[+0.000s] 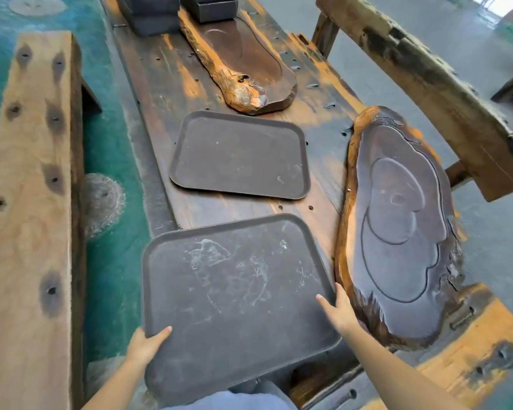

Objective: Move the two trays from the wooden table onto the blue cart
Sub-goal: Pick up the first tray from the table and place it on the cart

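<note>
1. The near tray (234, 294), dark and rectangular with a scuffed, whitish-marked face, sits at the near end of the wooden worktop (166, 81), its near-left part overhanging the worktop's edge.
2. The left hand (144, 346) grips the near tray's near-left corner, thumb on top of the rim, fingers hidden beneath.
3. The right hand (339, 310) holds the near tray's right edge, thumb lying on the inner face and the other fingers outside the rim.
4. The far tray (240, 155), of the same kind, lies flat on the worktop just beyond the near tray, apart from it and untouched.
5. To the right of the near tray, a carved oval wooden slab (403, 229) lies close to its right rim, beside the right hand.
6. Beyond the far tray lies a long, rough-edged wooden slab (240, 60), with dark boxes (151, 13) at its far end.
7. Left of the near tray, across a strip of green floor (113, 220), runs a pale plank bench (27, 202).
</note>
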